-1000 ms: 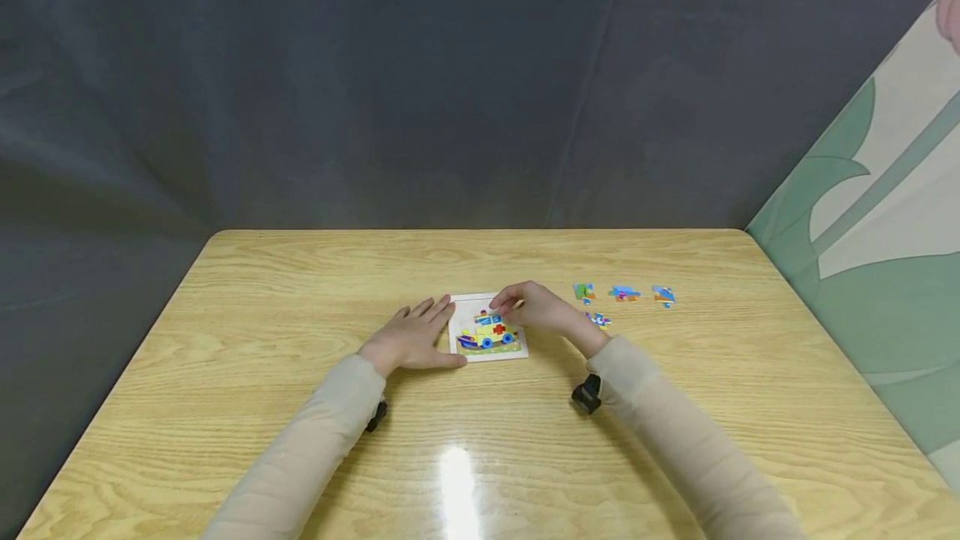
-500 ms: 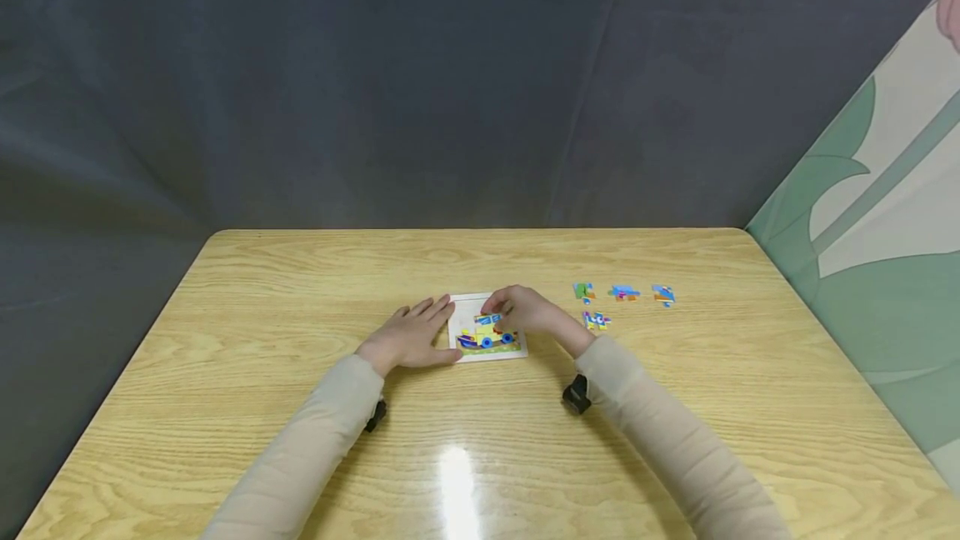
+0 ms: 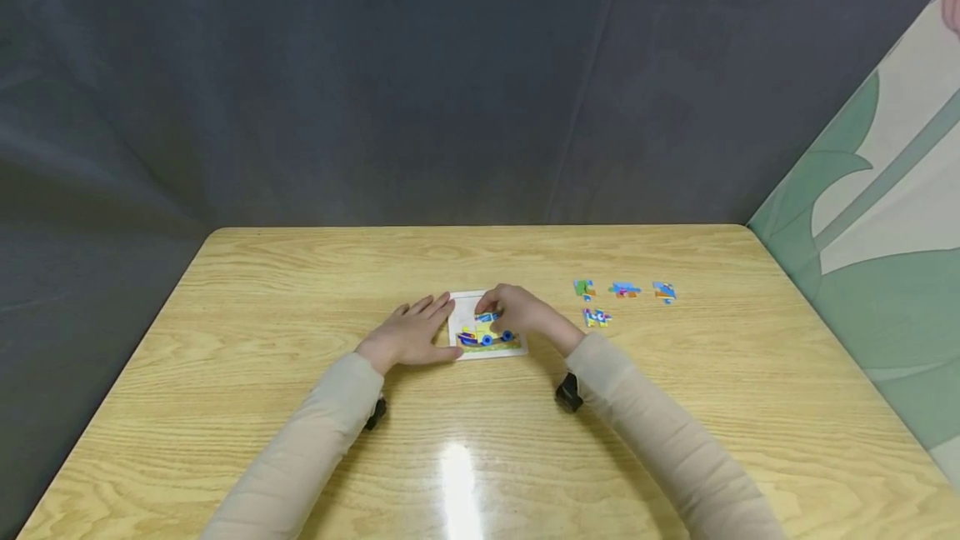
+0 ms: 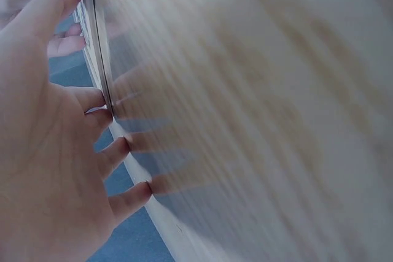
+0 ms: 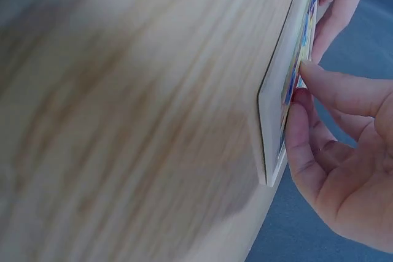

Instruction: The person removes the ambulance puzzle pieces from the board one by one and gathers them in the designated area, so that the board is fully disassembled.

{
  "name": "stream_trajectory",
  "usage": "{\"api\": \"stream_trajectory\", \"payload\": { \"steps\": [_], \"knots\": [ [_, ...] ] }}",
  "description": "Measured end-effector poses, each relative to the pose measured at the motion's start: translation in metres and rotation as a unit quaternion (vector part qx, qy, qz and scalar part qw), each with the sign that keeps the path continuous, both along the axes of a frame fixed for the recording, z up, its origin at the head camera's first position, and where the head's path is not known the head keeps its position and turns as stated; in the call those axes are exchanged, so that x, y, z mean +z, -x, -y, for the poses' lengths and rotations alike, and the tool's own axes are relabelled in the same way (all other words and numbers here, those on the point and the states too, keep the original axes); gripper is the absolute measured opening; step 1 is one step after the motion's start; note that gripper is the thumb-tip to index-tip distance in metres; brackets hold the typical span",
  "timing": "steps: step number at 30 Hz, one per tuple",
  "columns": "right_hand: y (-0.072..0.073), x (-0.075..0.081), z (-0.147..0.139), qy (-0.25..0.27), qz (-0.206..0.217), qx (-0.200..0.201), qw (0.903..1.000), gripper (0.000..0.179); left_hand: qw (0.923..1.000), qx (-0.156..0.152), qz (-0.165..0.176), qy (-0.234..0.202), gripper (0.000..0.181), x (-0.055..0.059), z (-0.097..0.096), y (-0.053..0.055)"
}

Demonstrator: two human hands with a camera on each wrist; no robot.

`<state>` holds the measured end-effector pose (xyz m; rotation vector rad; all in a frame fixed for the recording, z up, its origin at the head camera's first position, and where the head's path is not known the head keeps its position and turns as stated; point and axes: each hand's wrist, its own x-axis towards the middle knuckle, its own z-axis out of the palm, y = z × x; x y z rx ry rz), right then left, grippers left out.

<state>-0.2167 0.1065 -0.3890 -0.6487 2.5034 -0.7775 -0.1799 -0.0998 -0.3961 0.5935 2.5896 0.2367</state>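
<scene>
Dark grey cloth [image 3: 375, 90] hangs behind a pale wood-grain table [image 3: 262, 298], where a flat white-bordered puzzle board [image 3: 465, 308] showing a yellow-and-blue vehicle picture [image 3: 480, 337] lies near the middle. Spread at its left edge, the left hand [image 3: 408, 337] seems to brace it while the right hand [image 3: 522, 310] bends thumb and fingers onto the picture, though whether they pinch a piece I cannot tell. Four loose multicoloured jigsaw pieces [image 3: 625, 290] lie rightward, probably for easy reach.

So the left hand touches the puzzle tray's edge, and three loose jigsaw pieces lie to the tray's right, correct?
The count is off: the head view shows four loose jigsaw pieces right of the puzzle tray, not three. The left hand does touch its edge.
</scene>
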Motion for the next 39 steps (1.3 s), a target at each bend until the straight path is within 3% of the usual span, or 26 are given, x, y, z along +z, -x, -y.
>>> {"api": "stream_trajectory", "payload": {
  "steps": [18,39],
  "knots": [
    [0.0032,-0.0016,-0.0019,0.005,-0.011,0.029,0.9995,0.029,1.0000,0.000,0.005,-0.001,0.085,-0.0002,0.0006,0.0012],
    [0.0003,0.0005,-0.0059,0.019,-0.022,0.029,0.9992,0.029,1.0000,0.000,0.000,-0.006,0.086,-0.0027,0.0015,0.0014]
  ]
}}
